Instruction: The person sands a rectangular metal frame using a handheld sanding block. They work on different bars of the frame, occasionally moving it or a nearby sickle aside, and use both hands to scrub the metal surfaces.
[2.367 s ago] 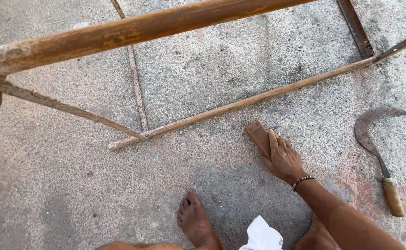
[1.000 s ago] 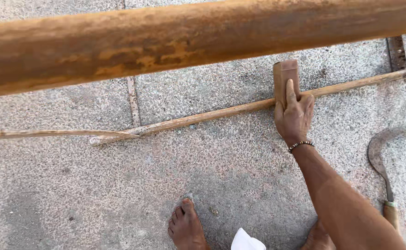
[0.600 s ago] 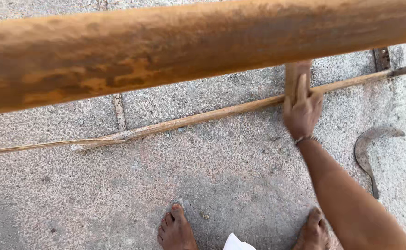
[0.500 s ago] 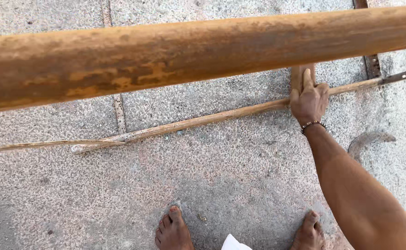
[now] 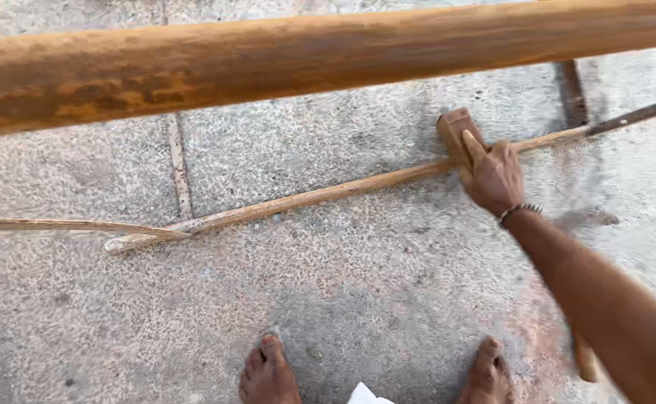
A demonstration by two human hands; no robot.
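Right hand [image 5: 492, 176] grip was closed over a wooden block [image 5: 457, 131], index finger lying along its top, wrist bracelet showing. Block sat pressed across a thin cane strip [image 5: 320, 196] on the concrete floor [image 5: 358, 292], at about 1 o'clock from the bare feet [image 5: 268, 372]; judged the flat palm-down hold was to bear weight onto the strip. Strip ran from 9 o'clock up toward 2 o'clock, its near end overlapping a second thin strip [image 5: 59, 225] at 9 o'clock. Thick rust-coloured pole [image 5: 283, 56] crossed the top, 10 to 2 o'clock, close to the camera. Light wooden handle [image 5: 585, 360] peeked out under the forearm at 4 o'clock. Left hand out of frame. No containers seen.
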